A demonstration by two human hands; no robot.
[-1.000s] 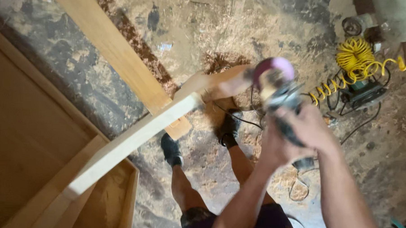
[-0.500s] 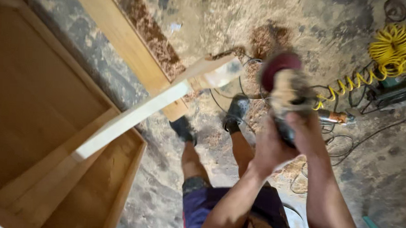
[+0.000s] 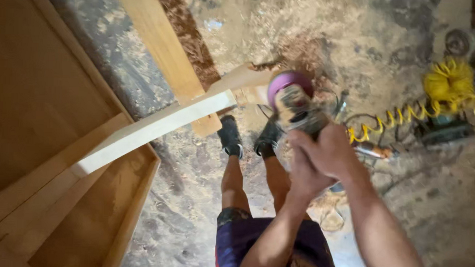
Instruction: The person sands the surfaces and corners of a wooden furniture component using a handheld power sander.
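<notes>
I see a rough concrete floor (image 3: 403,207), grey and mottled, dusted all over with pale sawdust. A darker heap of reddish-brown shavings (image 3: 185,37) lies at the top centre of the frame, beside a long wooden plank (image 3: 156,46) that runs diagonally from the top edge. The left side is filled by a large plywood cabinet (image 3: 44,90) with a raised rim along its lower edge. At the upper right a coiled yellow air hose (image 3: 449,85) trails across the floor, near a dark machine (image 3: 443,130). The light is even and dim, with soft shadows.
</notes>
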